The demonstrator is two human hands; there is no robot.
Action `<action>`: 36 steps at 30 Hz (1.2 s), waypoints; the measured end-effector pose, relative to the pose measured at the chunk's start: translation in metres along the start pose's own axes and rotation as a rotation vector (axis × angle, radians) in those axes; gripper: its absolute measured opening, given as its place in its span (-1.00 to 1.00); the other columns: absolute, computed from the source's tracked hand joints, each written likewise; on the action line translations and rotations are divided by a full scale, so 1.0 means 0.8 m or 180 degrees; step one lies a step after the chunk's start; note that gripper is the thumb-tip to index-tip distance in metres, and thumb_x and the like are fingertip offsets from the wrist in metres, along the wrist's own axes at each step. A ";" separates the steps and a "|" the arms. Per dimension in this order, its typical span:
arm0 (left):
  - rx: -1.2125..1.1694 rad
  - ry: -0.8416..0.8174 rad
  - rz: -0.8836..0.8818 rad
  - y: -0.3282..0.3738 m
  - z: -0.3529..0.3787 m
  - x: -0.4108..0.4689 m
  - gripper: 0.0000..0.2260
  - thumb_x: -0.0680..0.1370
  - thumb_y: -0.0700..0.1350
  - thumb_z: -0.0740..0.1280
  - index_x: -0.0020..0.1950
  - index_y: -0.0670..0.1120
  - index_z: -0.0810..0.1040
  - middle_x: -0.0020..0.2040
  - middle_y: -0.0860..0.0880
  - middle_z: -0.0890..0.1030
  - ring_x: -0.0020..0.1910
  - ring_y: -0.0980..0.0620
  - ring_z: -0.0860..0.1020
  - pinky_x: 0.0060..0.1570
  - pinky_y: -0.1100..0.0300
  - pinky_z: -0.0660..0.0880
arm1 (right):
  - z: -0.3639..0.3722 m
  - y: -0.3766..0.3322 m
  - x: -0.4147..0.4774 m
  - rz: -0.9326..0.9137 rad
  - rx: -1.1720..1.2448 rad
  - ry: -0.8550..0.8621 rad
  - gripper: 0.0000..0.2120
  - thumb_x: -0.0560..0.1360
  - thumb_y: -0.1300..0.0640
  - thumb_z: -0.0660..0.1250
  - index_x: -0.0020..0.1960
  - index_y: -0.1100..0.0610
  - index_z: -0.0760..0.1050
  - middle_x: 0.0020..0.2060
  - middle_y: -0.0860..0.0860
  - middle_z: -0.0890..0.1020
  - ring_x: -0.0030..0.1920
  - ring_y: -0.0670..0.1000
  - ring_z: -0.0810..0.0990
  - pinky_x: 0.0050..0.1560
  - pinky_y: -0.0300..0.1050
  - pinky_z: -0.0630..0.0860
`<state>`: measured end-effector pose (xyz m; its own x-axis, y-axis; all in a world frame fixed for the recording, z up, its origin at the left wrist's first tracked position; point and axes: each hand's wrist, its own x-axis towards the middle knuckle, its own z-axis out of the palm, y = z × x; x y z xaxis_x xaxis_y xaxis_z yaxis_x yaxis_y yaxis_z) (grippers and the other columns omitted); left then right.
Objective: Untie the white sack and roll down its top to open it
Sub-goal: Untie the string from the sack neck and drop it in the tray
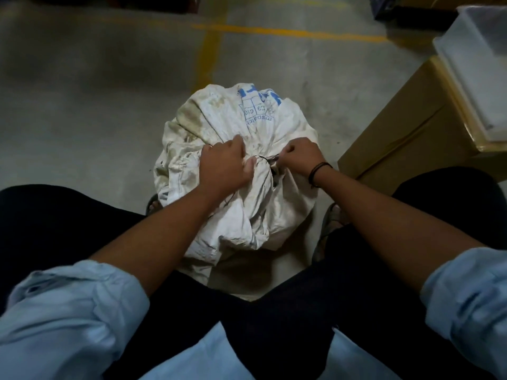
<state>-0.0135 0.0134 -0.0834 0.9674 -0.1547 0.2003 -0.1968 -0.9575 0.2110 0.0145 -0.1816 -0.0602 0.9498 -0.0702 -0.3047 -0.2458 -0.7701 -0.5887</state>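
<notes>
Grey concrete floor filling most of the view, crossed by faded yellow painted lines. Brown cardboard box at the right, with a white plastic tray resting on top of it. Seen from above: two dark trouser legs spread apart, rolled pale blue sleeves at the bottom corners, both bare forearms reaching forward. White sack standing on the floor between the knees, stained and creased, blue print on its far side, top gathered into a tied neck near the centre. Left hand closed around the bunched neck, thumb pressed against the fabric. Right hand just beside it, fingers pinched tight on a thin dark tie wrapped around the neck. Dark band on the right wrist. Sandalled feet partly visible beside the sack's base. Neck of the sack not yet opened, top not yet rolled down.
</notes>
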 end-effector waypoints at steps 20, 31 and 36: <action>-0.0922 -0.1337 -0.0350 0.028 0.005 0.012 -0.32 0.16 0.38 0.53 0.09 0.09 0.37 0.05 -0.04 0.48 -0.09 -0.06 0.51 -0.10 0.09 0.44 | 0.026 0.000 -0.017 0.1695 0.2783 -0.0962 -0.80 0.59 0.22 0.23 -0.18 0.08 0.51 -0.32 -0.04 0.56 -0.33 -0.06 0.51 -0.35 -0.24 0.48; -0.5076 -0.0846 -0.2289 0.028 0.029 -0.021 -0.68 0.53 -0.36 0.43 0.24 -0.17 0.52 0.03 -0.09 0.65 -0.17 0.09 0.68 -0.23 0.24 0.59 | 0.016 -0.002 0.012 0.0463 0.1457 -0.0194 -0.93 0.49 0.12 0.40 -0.16 0.04 0.53 -0.04 0.08 0.67 -0.01 0.08 0.64 0.05 -0.03 0.62; -0.3923 -0.0697 -0.1707 0.020 0.036 -0.016 -0.60 0.36 -0.11 0.64 0.12 -0.07 0.59 0.04 -0.11 0.69 -0.05 0.05 0.66 -0.01 0.02 0.62 | 0.026 0.003 0.018 -0.0526 -0.0621 -0.0299 -0.87 0.57 0.20 0.19 -0.13 0.06 0.42 0.00 0.06 0.69 0.07 0.07 0.64 -0.16 -0.12 0.28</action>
<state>-0.0244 -0.0072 -0.1103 0.9518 0.0188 -0.3062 0.3066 -0.0924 0.9474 0.0233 -0.1708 -0.0815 0.9496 0.1189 -0.2900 -0.0382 -0.8744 -0.4836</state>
